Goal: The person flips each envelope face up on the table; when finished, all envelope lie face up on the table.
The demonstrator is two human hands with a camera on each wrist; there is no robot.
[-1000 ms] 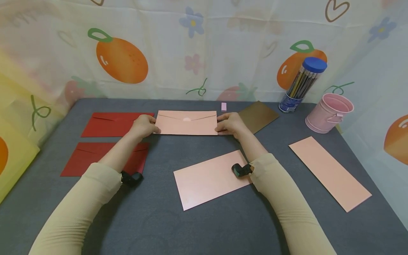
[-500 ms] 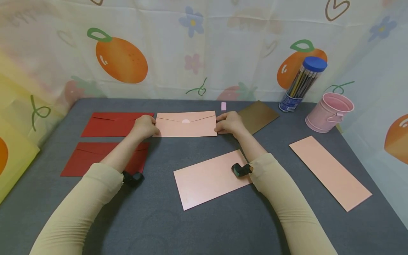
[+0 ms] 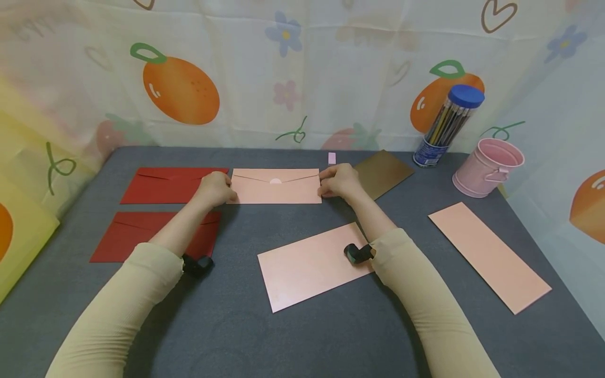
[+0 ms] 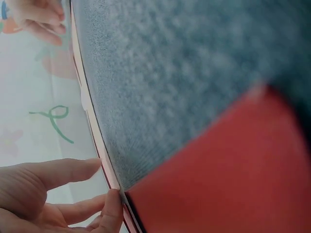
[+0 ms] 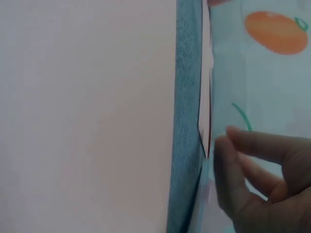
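Here, my left hand (image 3: 215,188) and right hand (image 3: 337,181) pinch the two ends of the pink envelope (image 3: 275,187) lying flat at the table's (image 3: 302,336) far middle, flap already closed, two pink sheets (image 3: 309,265) not yet handled.

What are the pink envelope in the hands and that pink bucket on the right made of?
The pink envelope looks like matte paper or thin card: flat, with creased flap lines and a faint sheen. The pink bucket seems to be painted sheet metal, judging by its rolled rim and ribbed wall, though plastic cannot be ruled out.
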